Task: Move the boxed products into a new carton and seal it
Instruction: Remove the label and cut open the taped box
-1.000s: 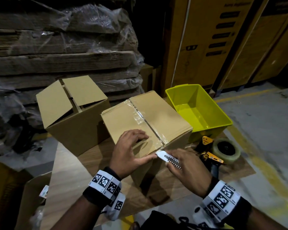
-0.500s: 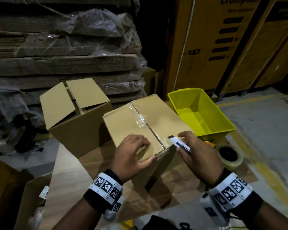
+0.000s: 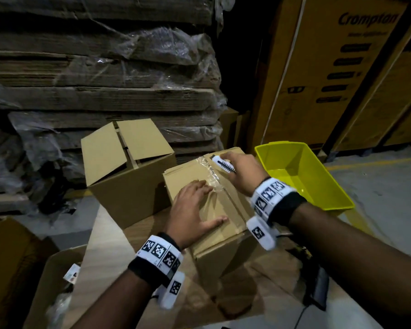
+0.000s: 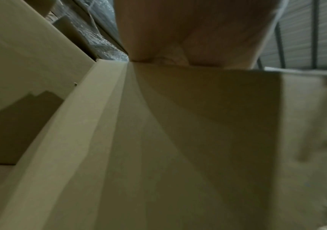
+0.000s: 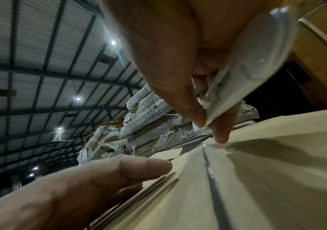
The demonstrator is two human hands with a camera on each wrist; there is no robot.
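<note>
- The taped carton (image 3: pixel 207 200) stands on the wooden bench (image 3: pixel 105 252), near centre, with its clear tape seam (image 3: pixel 212 173) running from the near right edge to the far left edge of the lid.
- The left hand (image 3: pixel 192 210) lies flat on the near left flap, fingers spread and straight and the thumb pointing right toward the seam. It presses the lid down without gripping anything.
- The right hand (image 3: pixel 242 169) is at the far end of the lid. Its fingers are curled round a white utility knife (image 3: pixel 223 163), whose tip points far-left at the far end of the seam.
- In the right wrist view the knife (image 5: pixel 237 87) sits pinched between thumb and fingers, with one fingertip (image 5: pixel 220 137) touching the lid beside the tape line.
- The key relation is that the seam's long axis runs from the knife tip back toward the person, passing just right of the left hand's fingertips. I judge the coming move to be a cut drawn near-ward along this line, and the right hand is the one placed for it.
- The risk, as I see it, is that the left thumb lies close to the seam's near half, so the blade path must stay on the tape.
- The open empty carton (image 3: pixel 128 172) stands just left of and behind the taped one, flaps up. It is likely the new carton for the boxed products, which are not visible.
- A yellow plastic bin (image 3: pixel 318 186) sits to the right.
</note>
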